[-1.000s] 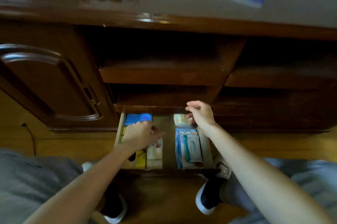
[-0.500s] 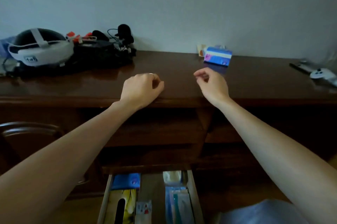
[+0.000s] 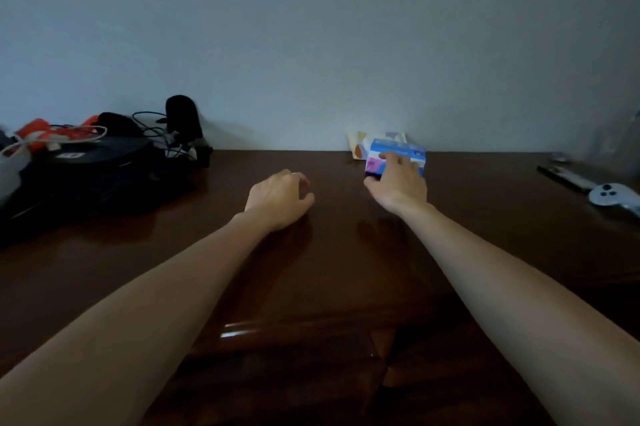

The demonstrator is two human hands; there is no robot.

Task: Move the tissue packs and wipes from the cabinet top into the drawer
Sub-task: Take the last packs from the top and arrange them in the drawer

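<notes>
You are in a room of a home, it seems. You stand at a dark polished wooden cabinet (image 3: 329, 252) against a plain pale wall (image 3: 311, 27). On it lie household things: tangled cables (image 3: 152, 127) and a white game controller (image 3: 611, 195).

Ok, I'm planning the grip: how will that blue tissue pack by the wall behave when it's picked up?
The blue tissue pack looks like a soft-wrapped block, so it probably squashes a little rather than flopping. It seems small against the right hand closing on it, so likely light. Its glossy wrap and the polished cabinet top suggest it may slide if pushed.
</notes>
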